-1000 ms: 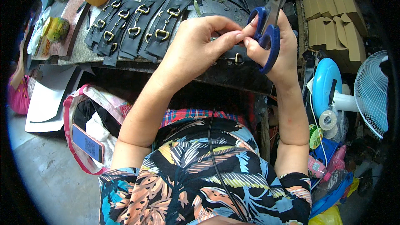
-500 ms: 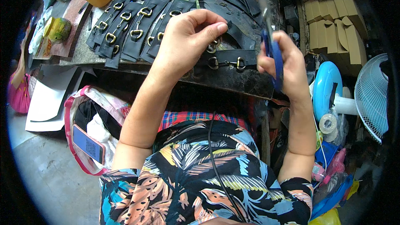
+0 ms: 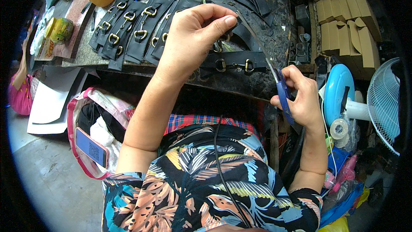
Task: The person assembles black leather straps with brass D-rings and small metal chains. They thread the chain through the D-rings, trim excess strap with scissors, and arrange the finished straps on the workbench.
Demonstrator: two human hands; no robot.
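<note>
Right hand (image 3: 302,99) dropped to bench edge, gripping blue scissors (image 3: 283,94); left hand (image 3: 193,34) pinches black strap (image 3: 234,62).

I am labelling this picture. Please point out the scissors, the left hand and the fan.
scissors (image 3: 283,96): head view, blue handle.
left hand (image 3: 191,38): head view, back of hand.
fan (image 3: 388,103): head view, white grille.
</note>
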